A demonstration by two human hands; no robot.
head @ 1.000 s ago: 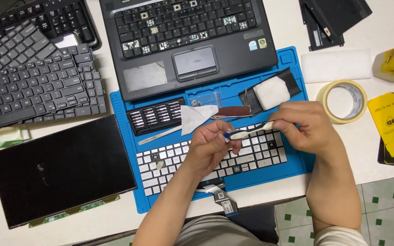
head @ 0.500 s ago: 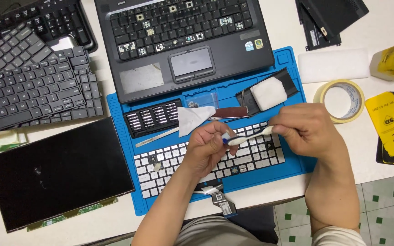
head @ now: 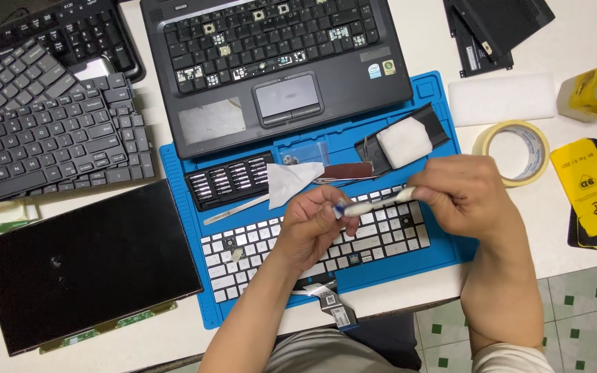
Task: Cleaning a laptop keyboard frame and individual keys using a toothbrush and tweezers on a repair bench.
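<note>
Little is changed since earlier: the slim white tool (head: 374, 204) is kept gripped at both ends by left hand (head: 312, 224) and right hand (head: 468, 193) fingers, above the white keyboard (head: 312, 242); cleaning appears underway, steady guidance needed.

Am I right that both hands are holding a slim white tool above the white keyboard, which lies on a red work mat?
Not quite: the head view shows the work mat is blue, not red. The rest holds: the left hand and right hand hold the slim white tool above the white keyboard, which lies on that mat.
</note>
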